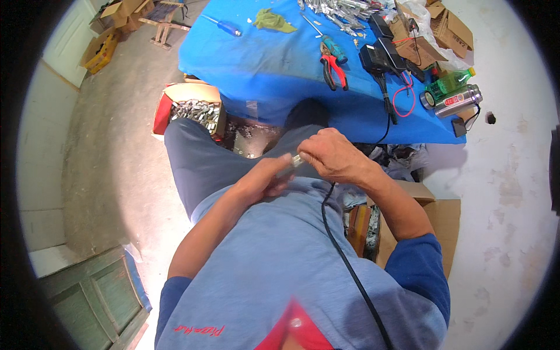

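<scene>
Pinches a slender, shiny piece point(298, 159) just off centre toward one o'clock in right hand's point(333, 156) fingertips; clasps it, blurred, with left hand point(262, 177). Faces creased blue cloth point(251, 70) at twelve, pale floor point(128, 157) at nine.

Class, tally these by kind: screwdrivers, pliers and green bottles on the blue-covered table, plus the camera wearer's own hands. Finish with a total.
Screwdrivers: 2
Pliers: 1
Green bottle: 1
Hands: 2
Total: 6
</scene>
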### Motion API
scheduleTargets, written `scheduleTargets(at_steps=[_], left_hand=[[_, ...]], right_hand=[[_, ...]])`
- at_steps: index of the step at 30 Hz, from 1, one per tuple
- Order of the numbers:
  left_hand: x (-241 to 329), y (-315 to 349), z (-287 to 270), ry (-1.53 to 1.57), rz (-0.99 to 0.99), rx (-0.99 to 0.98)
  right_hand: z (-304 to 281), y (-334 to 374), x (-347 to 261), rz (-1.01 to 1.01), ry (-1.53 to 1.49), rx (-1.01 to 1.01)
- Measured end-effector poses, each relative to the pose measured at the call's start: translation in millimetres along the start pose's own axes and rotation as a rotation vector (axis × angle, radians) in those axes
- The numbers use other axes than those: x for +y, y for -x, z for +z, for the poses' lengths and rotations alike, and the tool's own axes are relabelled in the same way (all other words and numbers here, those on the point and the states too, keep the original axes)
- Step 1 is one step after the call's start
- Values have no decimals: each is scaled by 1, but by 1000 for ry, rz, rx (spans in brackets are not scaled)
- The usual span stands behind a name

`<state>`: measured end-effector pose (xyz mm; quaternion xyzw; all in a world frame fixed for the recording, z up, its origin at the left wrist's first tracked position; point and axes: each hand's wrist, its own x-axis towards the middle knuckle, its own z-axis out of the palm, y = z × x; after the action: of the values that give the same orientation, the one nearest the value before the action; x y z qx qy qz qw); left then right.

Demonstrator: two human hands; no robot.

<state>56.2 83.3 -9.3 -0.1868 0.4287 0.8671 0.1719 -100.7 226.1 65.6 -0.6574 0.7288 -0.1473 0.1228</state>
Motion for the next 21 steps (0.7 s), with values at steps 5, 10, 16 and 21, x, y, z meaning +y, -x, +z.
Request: scheduleTargets(at_steps=[5,10,16,21], left_hand=[[-5,-3,-5,-195,116,-85],[-1,2,3,-403,151,-20],[3,3,12,-818,210,97],[1,6,19,-851,308,207]], right_hand=[[-12,0,-1,45,-14,-50],[-26,2,-2,41,-127,-239],[-16,3,2,-128,45,-143],[-5,5,2,-139,207,-140]])
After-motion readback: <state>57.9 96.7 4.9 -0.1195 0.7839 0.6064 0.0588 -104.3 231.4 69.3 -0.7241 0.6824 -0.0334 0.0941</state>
